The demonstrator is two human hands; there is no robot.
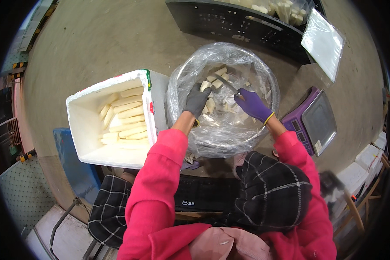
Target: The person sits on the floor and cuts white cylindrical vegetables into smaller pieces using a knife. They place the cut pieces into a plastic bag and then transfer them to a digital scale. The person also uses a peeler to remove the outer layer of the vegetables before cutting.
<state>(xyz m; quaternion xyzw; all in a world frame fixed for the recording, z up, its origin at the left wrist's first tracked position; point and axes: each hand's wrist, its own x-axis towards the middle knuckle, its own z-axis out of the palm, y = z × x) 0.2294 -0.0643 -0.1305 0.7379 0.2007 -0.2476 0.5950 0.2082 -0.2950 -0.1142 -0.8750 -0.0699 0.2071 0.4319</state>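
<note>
My left hand, in a dark grey glove, grips a short piece of peeled pale root vegetable over a round metal basin lined with clear plastic. In my right hand, gloved in purple with a yellow cuff, is a knife whose blade points up and left across cut pieces. More chunks and thin white scraps lie in the basin. Left of it, a tilted white foam box holds several long peeled roots.
A purple digital scale with a metal plate stands right of the basin. Beyond is a black plastic crate with bagged pieces; a stack of clear plastic bags hangs at its corner. A blue plastic object sits behind the foam box.
</note>
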